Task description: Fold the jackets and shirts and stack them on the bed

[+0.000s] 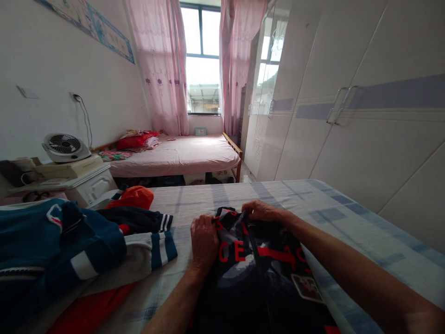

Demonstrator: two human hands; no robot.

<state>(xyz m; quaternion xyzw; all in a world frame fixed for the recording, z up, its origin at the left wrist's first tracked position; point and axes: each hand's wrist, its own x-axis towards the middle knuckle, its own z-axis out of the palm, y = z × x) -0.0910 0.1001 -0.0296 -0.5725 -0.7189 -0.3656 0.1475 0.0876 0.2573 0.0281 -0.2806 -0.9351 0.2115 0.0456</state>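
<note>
A black fabric garment with red lettering [239,283] lies on a bed covered in a blue-and-white checked sheet [333,215], its long axis running from the near side toward the bed's far edge. Both hands are at its far end, so most of the garment stretches back toward the wearer, between the forearms. The right hand [262,211] pinches the collar fabric and sits slightly closer to the far edge. The left hand [204,239] appears closed on the left corner, though its fingertips are partly hidden. Further left lies a heap of teal, white and orange clothes [93,241].
</note>
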